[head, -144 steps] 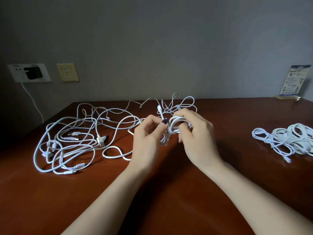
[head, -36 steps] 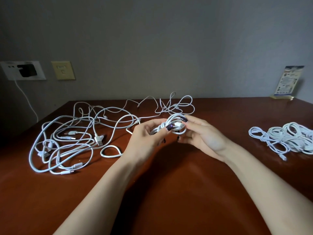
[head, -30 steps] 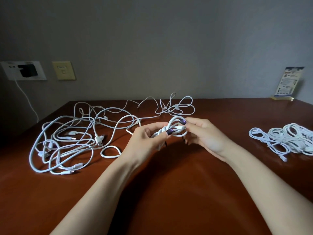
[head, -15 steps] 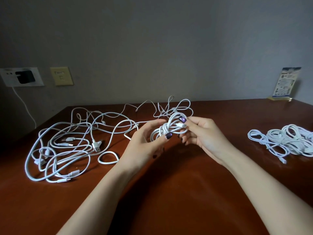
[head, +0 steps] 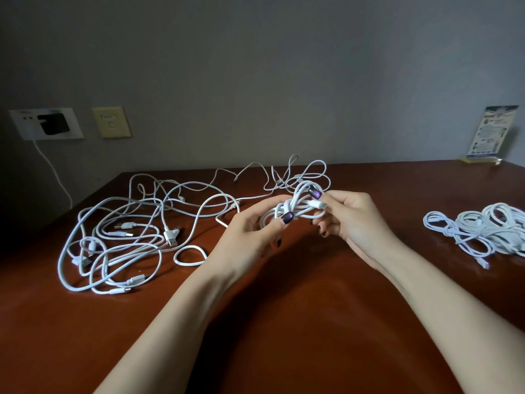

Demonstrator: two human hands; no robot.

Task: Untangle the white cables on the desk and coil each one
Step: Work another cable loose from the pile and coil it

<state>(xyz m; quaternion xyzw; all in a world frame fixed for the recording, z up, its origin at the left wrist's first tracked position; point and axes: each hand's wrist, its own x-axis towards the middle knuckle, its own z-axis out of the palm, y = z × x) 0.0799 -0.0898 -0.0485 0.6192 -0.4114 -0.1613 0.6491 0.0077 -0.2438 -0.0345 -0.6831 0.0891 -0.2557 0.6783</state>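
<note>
White looped cable coil (head: 298, 207) — left hand (head: 250, 234) and right hand (head: 352, 220) both pinch it above glossy wooden desk (head: 284, 322).

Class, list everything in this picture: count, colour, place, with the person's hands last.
desk: one, reddish-brown, foreground.
loose cables: tangle, number unclear, white, desk's left and back.
coiled cable: one, white, held above mid-desk.
bundled cables: pile, number unclear, white, desk's right.
socket plate: one, white, left wall.
charger: one, black, in the socket plate.
cord: one, white, hanging below the charger.
wall plate: one, yellowish, right of the socket plate.
leaflet: one, blue and white, desk's back right.
left hand: one, grips the coiled cable.
right hand: one, pinches the coiled cable's plug.
</note>
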